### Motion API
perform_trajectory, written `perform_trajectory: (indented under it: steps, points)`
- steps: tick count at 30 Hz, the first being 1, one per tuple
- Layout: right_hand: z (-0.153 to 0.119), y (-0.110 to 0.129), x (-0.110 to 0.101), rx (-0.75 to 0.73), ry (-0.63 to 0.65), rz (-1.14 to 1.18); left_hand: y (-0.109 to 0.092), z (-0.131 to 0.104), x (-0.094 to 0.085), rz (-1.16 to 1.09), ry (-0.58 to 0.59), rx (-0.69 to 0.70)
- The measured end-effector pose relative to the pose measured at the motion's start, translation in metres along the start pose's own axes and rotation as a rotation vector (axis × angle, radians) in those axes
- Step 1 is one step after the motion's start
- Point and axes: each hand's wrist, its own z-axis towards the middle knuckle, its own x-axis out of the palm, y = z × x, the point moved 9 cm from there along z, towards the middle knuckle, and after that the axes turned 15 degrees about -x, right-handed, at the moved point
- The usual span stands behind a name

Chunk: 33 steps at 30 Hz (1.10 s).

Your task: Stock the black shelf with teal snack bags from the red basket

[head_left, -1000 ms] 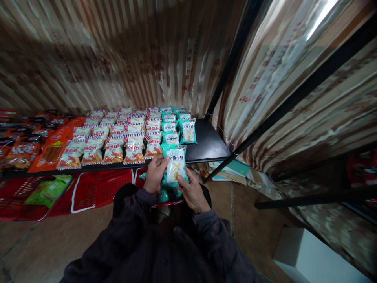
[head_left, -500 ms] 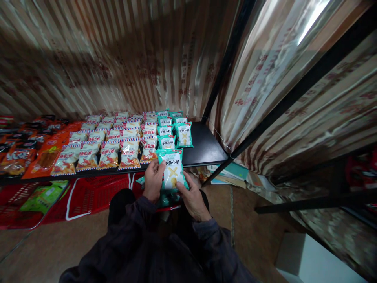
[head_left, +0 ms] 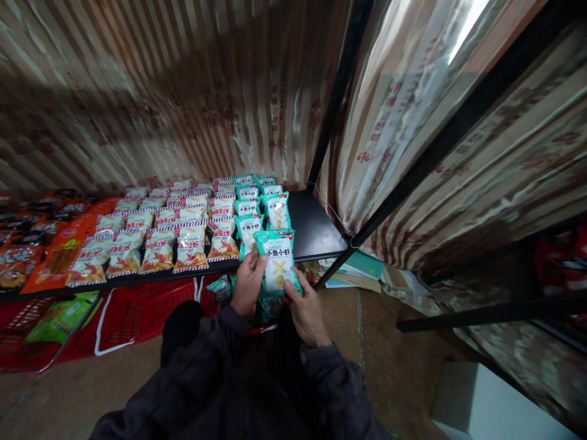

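Snack packet [head_left: 277, 263]: teal-and-white, just in front of the shelf [head_left: 316, 223].
Left hand [head_left: 249, 284]: clamped on its left side.
Right hand [head_left: 306, 308]: clamped on its lower right.
Teal row [head_left: 250, 226]: could topple, if bumped on the shelf.
Red basket [head_left: 131, 315]: under the shelf, partly cut off; fingertips behind the packet hidden.
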Motion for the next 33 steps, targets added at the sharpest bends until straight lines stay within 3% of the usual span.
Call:
perform_trajectory:
  steps: [4, 9, 22, 26, 33]
  points:
    - [0.006, 0.006, -0.006, 0.022, -0.054, 0.021, 0.014, 0.000, 0.014, 0.025, 0.051, -0.061]
    - [0.016, 0.016, -0.011, -0.015, -0.079, -0.007, 0.026, 0.003, 0.016, 0.046, 0.039, -0.128]
    - [0.029, 0.015, -0.007, -0.061, 0.007, -0.053, 0.025, 0.014, 0.018, 0.081, 0.077, -0.075]
    - [0.030, 0.019, -0.020, -0.062, -0.044, -0.090, 0.031, 0.016, 0.028, 0.108, 0.077, -0.052]
    - [0.034, 0.026, -0.040, -0.025, -0.147, -0.075, 0.052, 0.018, 0.042, 0.015, 0.147, -0.144]
